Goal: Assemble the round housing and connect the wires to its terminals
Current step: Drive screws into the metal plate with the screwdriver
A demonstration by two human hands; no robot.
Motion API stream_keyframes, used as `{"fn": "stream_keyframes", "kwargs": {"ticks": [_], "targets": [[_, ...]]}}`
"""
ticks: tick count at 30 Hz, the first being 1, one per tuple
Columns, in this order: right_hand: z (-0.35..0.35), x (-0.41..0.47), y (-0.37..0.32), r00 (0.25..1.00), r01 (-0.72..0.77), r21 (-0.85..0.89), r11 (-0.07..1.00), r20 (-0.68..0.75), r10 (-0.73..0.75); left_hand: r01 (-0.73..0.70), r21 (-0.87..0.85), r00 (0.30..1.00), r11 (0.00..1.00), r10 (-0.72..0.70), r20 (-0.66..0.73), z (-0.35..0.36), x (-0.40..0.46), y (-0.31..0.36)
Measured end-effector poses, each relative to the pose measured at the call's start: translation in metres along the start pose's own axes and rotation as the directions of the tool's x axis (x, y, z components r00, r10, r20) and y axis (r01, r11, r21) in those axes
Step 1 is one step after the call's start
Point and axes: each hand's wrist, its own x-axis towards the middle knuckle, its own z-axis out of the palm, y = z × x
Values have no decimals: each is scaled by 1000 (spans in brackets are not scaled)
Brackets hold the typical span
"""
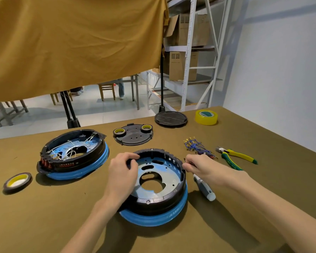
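Round housing (159, 181) between left hand (123, 172), right hand (199, 166).

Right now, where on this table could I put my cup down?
Bare cloth lies along the near edge, left of the left hand, below the brown tape roll. More lies far right, past the pliers. It is crowded between the two housings and around the wire bundle.

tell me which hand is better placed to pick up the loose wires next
Right. The right hand sits at the housing's right rim, just beside the wire bundle. The left hand is on the far rim, steadying it.
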Motion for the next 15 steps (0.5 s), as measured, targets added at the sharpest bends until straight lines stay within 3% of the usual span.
{"fn": "stream_keyframes", "kwargs": {"ticks": [5, 10, 15], "targets": [[-8, 6, -9, 996, 22, -94, 995, 87, -13, -140, 18, 976, 990, 135, 171, 32, -9, 23], [-5, 13, -6, 994, 50, -163, 985, 100, -34, -168, 76, 947, 983, 139, 288, 50, -12, 26], [-3, 14, -3, 991, 80, -128, 989, 115, -66, -173, 100, 940, 980, 134, 315, 51, -11, 25]]}}
